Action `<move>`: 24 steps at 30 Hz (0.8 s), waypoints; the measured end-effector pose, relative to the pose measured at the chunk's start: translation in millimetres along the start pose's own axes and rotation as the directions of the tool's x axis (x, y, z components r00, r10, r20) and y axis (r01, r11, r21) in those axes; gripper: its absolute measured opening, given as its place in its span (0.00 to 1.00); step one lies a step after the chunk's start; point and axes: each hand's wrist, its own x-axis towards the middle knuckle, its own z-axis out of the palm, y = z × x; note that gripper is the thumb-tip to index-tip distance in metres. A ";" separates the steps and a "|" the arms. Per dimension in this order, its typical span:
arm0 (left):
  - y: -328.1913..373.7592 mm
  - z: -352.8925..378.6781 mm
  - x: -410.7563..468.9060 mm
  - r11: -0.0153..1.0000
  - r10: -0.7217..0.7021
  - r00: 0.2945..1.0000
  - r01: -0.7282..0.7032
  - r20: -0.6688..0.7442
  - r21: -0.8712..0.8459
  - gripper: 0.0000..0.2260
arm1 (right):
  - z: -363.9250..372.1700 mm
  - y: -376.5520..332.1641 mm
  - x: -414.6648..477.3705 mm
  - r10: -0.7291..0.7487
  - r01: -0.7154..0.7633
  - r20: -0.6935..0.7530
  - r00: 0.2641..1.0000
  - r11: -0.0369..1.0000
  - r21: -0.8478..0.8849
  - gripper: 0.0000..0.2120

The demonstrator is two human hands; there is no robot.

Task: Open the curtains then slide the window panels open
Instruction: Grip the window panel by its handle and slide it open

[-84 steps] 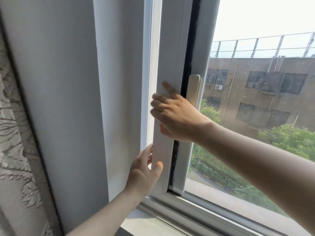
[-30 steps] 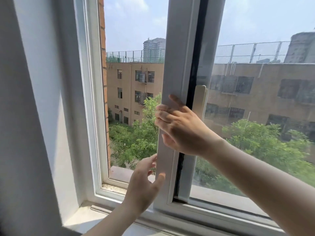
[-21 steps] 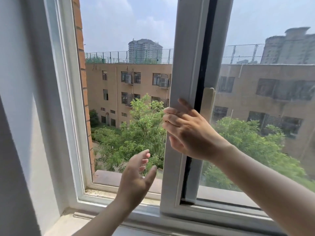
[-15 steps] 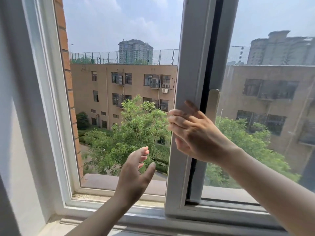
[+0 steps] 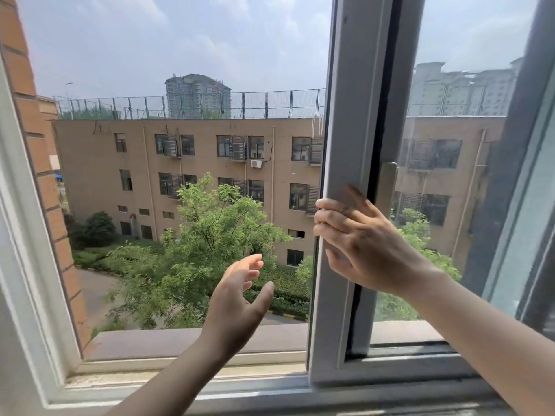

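Note:
The white sliding window panel (image 5: 345, 121) stands right of centre, its left half of the opening wide open to the outside. My right hand (image 5: 357, 238) grips the panel's left vertical edge, fingers curled around it, just beside a beige handle (image 5: 386, 187). My left hand (image 5: 237, 298) hovers in the open gap, palm turned right, fingers apart, touching nothing. No curtain is in view.
The white outer frame (image 5: 27, 265) runs down the left beside a brick reveal (image 5: 51, 205). The sill and bottom track (image 5: 180, 382) cross the foreground. A second glazed panel (image 5: 468, 175) lies behind on the right. Outside are a tan building and trees.
The panel has slid far to the right, widening the opening, with my right hand on its edge. My left hand let go of the frame and now hangs free in the gap.

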 end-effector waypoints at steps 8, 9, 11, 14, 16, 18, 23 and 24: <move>20.5 34.4 7.6 0.999 0.047 0.995 -0.048 0.084 0.008 0.23 | -2.6 31.3 -38.3 0.074 -0.072 0.035 0.997 0.996 -0.056 0.16; 23.3 38.7 8.7 0.998 0.055 0.994 -0.056 0.091 0.008 0.23 | -3.1 34.9 -42.8 0.079 -0.077 0.035 0.996 0.995 -0.068 0.15; 29.1 48.8 11.6 0.998 0.066 0.993 -0.067 0.101 0.007 0.22 | -4.8 43.2 -52.8 0.092 -0.089 0.032 0.995 0.992 -0.089 0.14; 38.1 62.6 16.0 0.997 0.073 0.989 -0.074 0.127 -0.002 0.24 | -6.5 56.1 -67.3 0.114 -0.110 0.034 0.993 0.988 -0.112 0.14; 44.2 70.3 18.2 0.997 0.072 0.987 -0.072 0.144 -0.008 0.25 | -6.9 64.1 -76.1 0.125 -0.120 0.037 0.991 0.984 -0.129 0.14; 49.7 78.1 20.5 0.997 0.076 0.985 -0.074 0.154 -0.018 0.25 | -7.6 71.4 -84.3 0.141 -0.133 0.040 0.989 0.980 -0.146 0.14; 63.4 96.1 28.2 0.996 0.073 0.981 -0.063 0.181 -0.058 0.24 | -11.9 89.0 -105.1 0.181 -0.172 0.041 0.983 0.970 -0.170 0.12; 65.1 98.4 29.5 0.996 0.069 0.980 -0.057 0.186 -0.067 0.25 | -12.3 91.8 -108.6 0.188 -0.178 0.043 0.981 0.968 -0.176 0.12</move>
